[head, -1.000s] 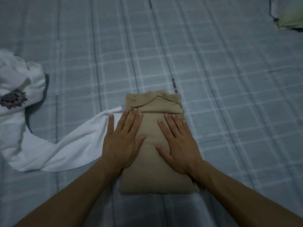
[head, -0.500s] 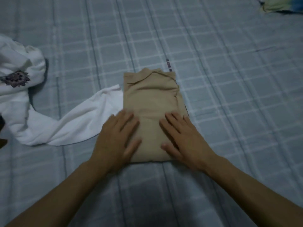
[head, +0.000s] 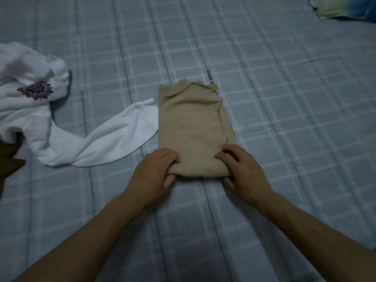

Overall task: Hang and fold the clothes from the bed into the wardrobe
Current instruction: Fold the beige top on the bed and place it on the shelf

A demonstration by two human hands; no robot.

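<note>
A folded beige garment [head: 191, 127] lies flat in the middle of the blue checked bed [head: 284, 139]. My left hand [head: 154, 176] grips its near left corner, fingers curled over the top and thumb under the edge. At the near right corner my right hand [head: 242, 171] holds the garment the same way. A crumpled white garment [head: 67, 137] with a purple flower print lies to the left, one sleeve reaching to the beige garment's left edge.
A brown piece of cloth [head: 8, 157] shows at the far left edge. A yellow-green and blue item [head: 345, 9] lies at the top right corner. The wardrobe is out of view.
Both hands slid from flat on top of the beige garment down to its near edge and closed on its corners.
</note>
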